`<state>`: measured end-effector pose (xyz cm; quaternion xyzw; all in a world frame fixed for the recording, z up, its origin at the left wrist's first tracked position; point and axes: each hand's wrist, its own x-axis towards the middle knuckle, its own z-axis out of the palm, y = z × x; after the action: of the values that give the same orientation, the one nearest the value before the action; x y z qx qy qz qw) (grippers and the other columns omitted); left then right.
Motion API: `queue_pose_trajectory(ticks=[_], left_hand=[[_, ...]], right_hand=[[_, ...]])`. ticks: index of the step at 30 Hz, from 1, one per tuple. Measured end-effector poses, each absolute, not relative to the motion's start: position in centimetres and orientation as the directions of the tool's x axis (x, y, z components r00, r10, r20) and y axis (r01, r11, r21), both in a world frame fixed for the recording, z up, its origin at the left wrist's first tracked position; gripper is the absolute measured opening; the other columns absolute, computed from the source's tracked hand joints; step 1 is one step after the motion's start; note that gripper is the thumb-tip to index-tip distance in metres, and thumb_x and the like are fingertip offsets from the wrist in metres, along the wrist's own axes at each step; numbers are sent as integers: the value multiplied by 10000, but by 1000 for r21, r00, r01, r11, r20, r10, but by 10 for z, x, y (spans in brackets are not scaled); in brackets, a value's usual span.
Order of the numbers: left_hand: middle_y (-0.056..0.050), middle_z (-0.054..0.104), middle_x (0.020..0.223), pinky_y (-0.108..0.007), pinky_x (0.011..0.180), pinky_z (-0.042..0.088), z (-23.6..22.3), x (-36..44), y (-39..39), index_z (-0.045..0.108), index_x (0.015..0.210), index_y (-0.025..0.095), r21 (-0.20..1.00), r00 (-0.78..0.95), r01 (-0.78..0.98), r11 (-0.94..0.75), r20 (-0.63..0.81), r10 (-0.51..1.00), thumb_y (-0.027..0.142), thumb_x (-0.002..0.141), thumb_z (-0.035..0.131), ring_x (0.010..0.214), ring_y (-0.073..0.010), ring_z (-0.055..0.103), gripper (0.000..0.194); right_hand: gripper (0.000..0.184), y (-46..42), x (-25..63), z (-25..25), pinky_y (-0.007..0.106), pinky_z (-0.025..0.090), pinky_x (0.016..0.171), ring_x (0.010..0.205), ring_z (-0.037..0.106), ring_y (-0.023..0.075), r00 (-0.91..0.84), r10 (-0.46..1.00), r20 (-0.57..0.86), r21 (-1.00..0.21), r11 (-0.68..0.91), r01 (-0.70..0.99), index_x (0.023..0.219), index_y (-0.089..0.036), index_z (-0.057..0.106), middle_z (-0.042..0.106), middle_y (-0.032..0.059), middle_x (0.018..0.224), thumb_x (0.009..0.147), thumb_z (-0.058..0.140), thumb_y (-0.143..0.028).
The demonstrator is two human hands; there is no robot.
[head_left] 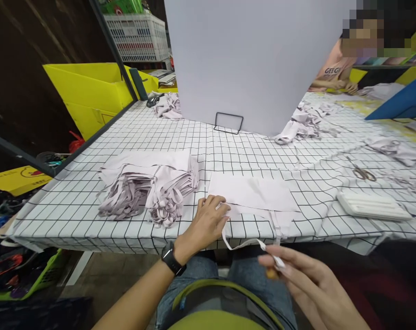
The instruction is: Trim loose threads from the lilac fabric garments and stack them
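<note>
We pinched the end of a narrow white fabric strap (244,244) between the fingertips of our right hand (297,272), drawing it out past the table edge, while our left hand (208,222) pressed flat, fingers spread, on the near corner of the pale lilac cloth bag (252,192) lying on the black-and-white checked tablecloth (125,133). A small brownish object sat in the right fingers too, perhaps a tool; blur hid it. We judged the strap was being straightened; next came folding it onto the bag, keeping it untwisted. The stack of folded lilac bags (149,185) lay just left.
</note>
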<state>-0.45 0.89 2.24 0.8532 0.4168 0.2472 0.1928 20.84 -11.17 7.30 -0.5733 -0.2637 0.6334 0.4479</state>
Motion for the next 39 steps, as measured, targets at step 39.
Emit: queue_pose_trajectory(ticks=[39], left_hand=[[-22, 617, 846, -388, 809, 387, 12, 23, 65, 585, 817, 162, 426, 593, 559, -711, 394, 702, 76, 960, 501, 856, -193, 515, 187]], right_hand=[[455, 18, 172, 26, 207, 355, 447, 448, 448, 76, 293, 728, -620, -778, -518, -357, 557, -143, 692, 561, -13, 476, 528, 928, -530]])
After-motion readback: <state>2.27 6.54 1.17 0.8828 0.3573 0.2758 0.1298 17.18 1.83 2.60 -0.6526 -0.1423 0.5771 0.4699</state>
